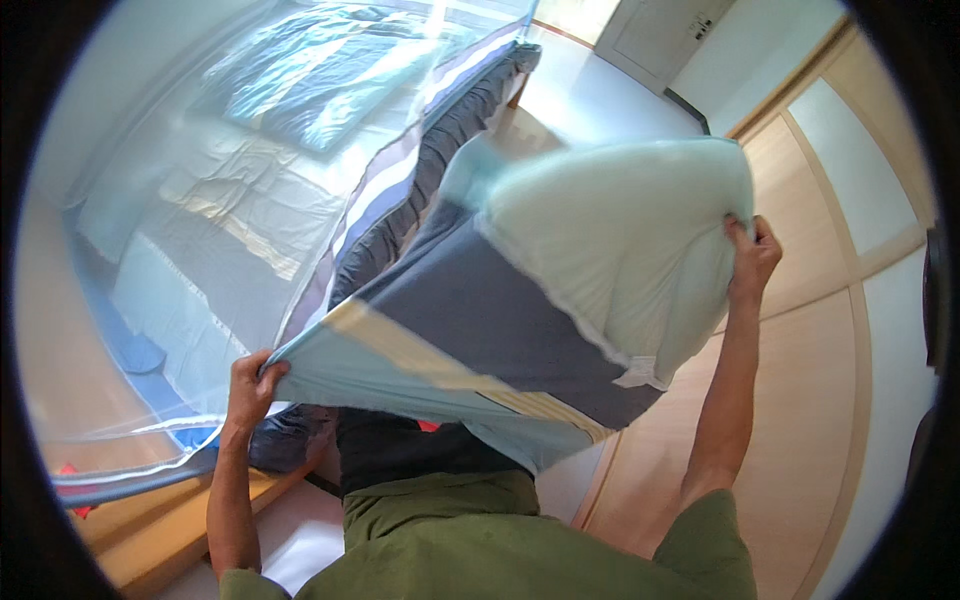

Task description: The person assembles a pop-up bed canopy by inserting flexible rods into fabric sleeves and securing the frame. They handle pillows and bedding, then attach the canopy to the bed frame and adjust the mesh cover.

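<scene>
Stretched between my hands is a pillowcase with dark grey, pale blue and yellow stripes. Its far right part is a plain pale green panel with a wavy edge; whether a pillow is inside I cannot tell. My left hand pinches the near left corner, beside the bed. Higher up on the right, my right hand grips the rim of the pale panel. The cloth hangs tilted in the air in front of my body, its far left part slightly blurred.
To the left, a bed stands under a sheer mosquito net, with a folded quilt and a rumpled sheet inside. Wooden cabinet doors line the right side. At the back is a grey door beyond the pale floor.
</scene>
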A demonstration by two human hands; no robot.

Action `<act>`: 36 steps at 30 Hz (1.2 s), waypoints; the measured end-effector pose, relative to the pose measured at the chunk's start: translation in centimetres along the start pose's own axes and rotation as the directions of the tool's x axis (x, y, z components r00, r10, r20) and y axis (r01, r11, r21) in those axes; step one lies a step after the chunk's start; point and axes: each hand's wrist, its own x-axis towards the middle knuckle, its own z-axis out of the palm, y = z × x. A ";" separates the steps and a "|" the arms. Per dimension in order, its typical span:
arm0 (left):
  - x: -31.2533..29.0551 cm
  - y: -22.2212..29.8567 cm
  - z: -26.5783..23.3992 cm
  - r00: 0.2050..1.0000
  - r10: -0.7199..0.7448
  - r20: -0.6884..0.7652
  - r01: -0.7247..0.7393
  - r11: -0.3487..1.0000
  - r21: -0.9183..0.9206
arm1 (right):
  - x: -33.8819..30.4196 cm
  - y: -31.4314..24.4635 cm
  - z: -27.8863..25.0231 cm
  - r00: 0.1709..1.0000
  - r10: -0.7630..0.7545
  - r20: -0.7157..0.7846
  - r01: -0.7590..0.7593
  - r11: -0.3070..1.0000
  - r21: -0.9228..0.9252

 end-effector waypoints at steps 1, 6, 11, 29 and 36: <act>-0.1 -2.1 0.2 1.000 -0.003 -0.021 0.004 0.999 0.039 | 2.3 2.0 -2.5 0.989 0.091 -0.120 -0.082 0.993 0.083; -1.0 -10.9 1.4 0.986 -0.082 -0.145 0.085 0.996 0.020 | 9.1 5.4 -11.1 0.846 0.461 -0.268 -0.256 0.792 0.554; 2.3 -2.8 1.8 0.982 -0.151 0.111 0.177 0.939 -0.294 | 8.6 -5.5 -12.4 0.842 0.294 -0.453 -0.066 0.889 0.453; -7.4 -27.8 -5.0 0.469 -0.816 -0.337 0.316 0.511 -0.799 | 11.3 8.2 -17.4 0.948 0.253 -0.194 -0.232 0.965 0.122; -5.8 -7.9 0.2 0.893 -0.411 0.183 0.299 0.238 -0.924 | 6.4 11.8 -17.8 0.935 0.353 0.043 -0.349 0.886 0.306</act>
